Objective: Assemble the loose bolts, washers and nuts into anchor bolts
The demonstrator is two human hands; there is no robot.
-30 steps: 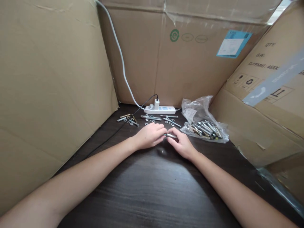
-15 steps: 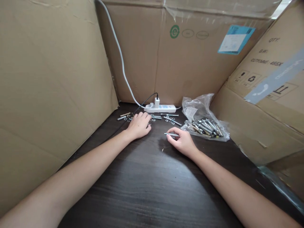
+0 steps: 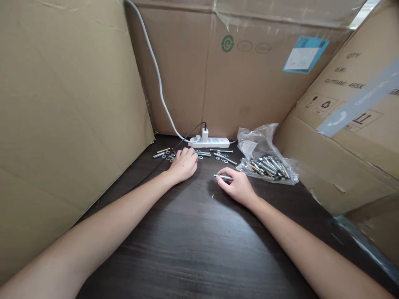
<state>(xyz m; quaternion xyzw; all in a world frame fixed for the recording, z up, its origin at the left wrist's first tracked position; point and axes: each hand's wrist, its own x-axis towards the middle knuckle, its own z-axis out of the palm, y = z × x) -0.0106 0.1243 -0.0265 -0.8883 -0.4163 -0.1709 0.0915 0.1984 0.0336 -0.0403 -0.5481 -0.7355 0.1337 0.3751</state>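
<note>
My right hand (image 3: 234, 182) is closed around a slim silver bolt (image 3: 225, 177), held nearly level just above the dark table, its end poking out left past the fingertips. My left hand (image 3: 184, 165) reaches down among loose hardware at the back, fingers curled and the thumb drawn close to the index finger. A small washer (image 3: 197, 161) shows at those fingertips, mostly covered. Left of that hand lie a silver bolt (image 3: 158, 155), a brass-coloured one (image 3: 163, 150) and several washers. On its right, another bolt (image 3: 225, 158) lies with washers (image 3: 226, 161) and nuts beside it.
A clear plastic bag (image 3: 260, 143) full of anchor bolts (image 3: 270, 167) lies at the right. Behind the hardware sits a white power strip (image 3: 215, 143) with a plug and a black cable (image 3: 156, 169) crossing the table. Cardboard boxes (image 3: 174, 83) wall in the back and sides.
The view has shifted slightly. My left thumb has drawn in toward the index finger, where the washer beside it is now mostly covered. My right hand keeps its hold on the bolt.
</note>
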